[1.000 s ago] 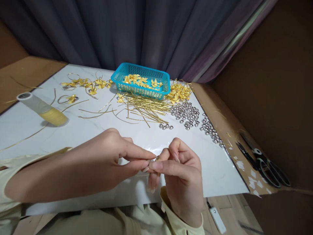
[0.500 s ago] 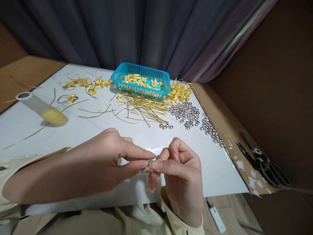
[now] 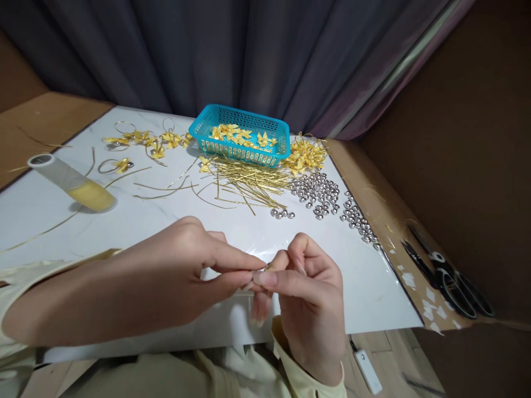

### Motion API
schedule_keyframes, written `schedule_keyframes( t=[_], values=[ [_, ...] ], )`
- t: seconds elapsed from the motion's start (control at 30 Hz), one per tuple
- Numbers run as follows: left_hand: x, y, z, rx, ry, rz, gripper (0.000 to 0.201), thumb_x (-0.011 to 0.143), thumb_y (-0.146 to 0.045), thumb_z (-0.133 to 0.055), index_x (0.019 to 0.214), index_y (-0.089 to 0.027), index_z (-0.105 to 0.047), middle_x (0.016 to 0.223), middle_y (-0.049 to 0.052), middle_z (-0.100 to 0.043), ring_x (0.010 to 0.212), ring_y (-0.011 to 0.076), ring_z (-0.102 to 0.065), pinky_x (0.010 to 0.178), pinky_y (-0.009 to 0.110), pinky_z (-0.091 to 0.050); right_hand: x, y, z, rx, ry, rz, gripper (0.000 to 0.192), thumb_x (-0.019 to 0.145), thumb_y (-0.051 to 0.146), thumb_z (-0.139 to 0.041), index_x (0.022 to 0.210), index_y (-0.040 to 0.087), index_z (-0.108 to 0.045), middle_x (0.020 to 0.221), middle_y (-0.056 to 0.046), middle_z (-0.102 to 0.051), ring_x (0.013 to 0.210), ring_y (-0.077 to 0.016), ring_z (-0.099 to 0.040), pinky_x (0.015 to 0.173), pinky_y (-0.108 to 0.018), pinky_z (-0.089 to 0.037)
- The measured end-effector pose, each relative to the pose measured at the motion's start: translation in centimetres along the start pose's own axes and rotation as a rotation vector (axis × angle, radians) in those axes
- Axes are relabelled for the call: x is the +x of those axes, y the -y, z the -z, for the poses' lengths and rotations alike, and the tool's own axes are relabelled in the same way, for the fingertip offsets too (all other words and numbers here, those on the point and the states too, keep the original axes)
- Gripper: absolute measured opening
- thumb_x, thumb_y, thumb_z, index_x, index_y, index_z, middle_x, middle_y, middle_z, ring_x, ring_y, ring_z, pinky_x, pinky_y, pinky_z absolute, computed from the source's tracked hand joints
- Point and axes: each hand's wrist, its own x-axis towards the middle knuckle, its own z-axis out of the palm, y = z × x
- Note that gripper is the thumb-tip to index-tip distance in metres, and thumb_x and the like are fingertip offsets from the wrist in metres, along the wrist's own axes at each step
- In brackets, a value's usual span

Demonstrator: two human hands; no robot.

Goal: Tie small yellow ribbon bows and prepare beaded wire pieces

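Above the front of the white tabletop, my left hand (image 3: 194,276) and my right hand (image 3: 311,293) meet fingertip to fingertip. Both are closed in a pinch on a thin gold cord (image 3: 269,267), of which only short bits show between the fingers. A small silvery spot also shows at the fingertips, but my fingers hide most of it. Beyond the hands lie a pile of gold cords (image 3: 249,179) and many silver beads (image 3: 317,190).
A blue basket (image 3: 240,156) holds yellow ribbon flowers; more yellow flowers (image 3: 305,155) lie beside it. Finished-looking flower loops (image 3: 141,138) lie back left. A clear tube with yellow contents (image 3: 91,196) lies left. Black scissors (image 3: 450,282) and paper scraps (image 3: 409,280) are at the right edge.
Almost nothing differs. Both hands keep the same pinch at the same spot; the view has shifted very slightly.
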Motion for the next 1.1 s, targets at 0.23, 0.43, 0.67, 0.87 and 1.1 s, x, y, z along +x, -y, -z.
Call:
schedule_keyframes(
  t=[0.23, 0.43, 0.67, 0.87, 1.1],
  values=[
    [-0.02, -0.14, -0.06, 0.016, 0.006, 0.013, 0.031, 0.087, -0.012, -0.048, 0.076, -0.024, -0.074, 0.065, -0.004, -0.068, 0.053, 0.0045, -0.047, 0.054, 0.009, -0.034, -0.07, -0.10, 0.07, 0.003, 0.002, 0.009, 0.039, 0.055, -0.001, -0.066, 0.057, 0.021, -0.034, 0.047, -0.002, -0.067, 0.028, -0.0153, -0.054, 0.031, -0.021, -0.041],
    [-0.07, -0.17, 0.16, -0.033, 0.021, 0.022, 0.029, 0.086, -0.011, -0.049, 0.074, -0.022, -0.073, 0.065, -0.005, -0.067, 0.050, 0.0033, -0.047, 0.051, 0.009, -0.033, -0.15, -0.12, 0.28, -0.017, 0.013, 0.031, 0.039, 0.058, -0.001, -0.067, 0.059, 0.021, -0.034, 0.049, -0.002, -0.067, 0.030, -0.0159, -0.056, 0.033, -0.022, -0.042],
    [-0.15, -0.26, 0.21, -0.033, 0.024, 0.039, 0.030, 0.087, -0.013, -0.048, 0.075, -0.023, -0.073, 0.062, -0.004, -0.065, 0.048, 0.0040, -0.045, 0.050, 0.010, -0.033, -0.12, -0.23, 0.61, -0.051, 0.049, 0.010, 0.037, 0.060, -0.001, -0.065, 0.061, 0.022, -0.035, 0.051, -0.002, -0.069, 0.031, -0.0158, -0.056, 0.033, -0.022, -0.040],
    [-0.23, -0.10, 0.08, -0.005, 0.007, 0.017, 0.029, 0.088, -0.015, -0.049, 0.074, -0.023, -0.074, 0.061, -0.004, -0.064, 0.048, 0.0040, -0.045, 0.051, 0.011, -0.033, -0.03, -0.25, 0.63, -0.049, 0.047, 0.007, 0.037, 0.060, -0.001, -0.064, 0.061, 0.022, -0.035, 0.051, -0.002, -0.069, 0.031, -0.0164, -0.056, 0.033, -0.023, -0.040],
    [-0.16, -0.07, 0.01, 0.025, 0.014, 0.051, 0.029, 0.087, -0.017, -0.048, 0.077, -0.023, -0.074, 0.063, -0.002, -0.066, 0.050, 0.0043, -0.046, 0.051, 0.010, -0.033, -0.02, -0.07, 0.15, -0.024, 0.016, -0.004, 0.038, 0.057, -0.001, -0.064, 0.058, 0.021, -0.033, 0.048, -0.002, -0.067, 0.029, -0.0160, -0.055, 0.032, -0.022, -0.039]
  ],
)
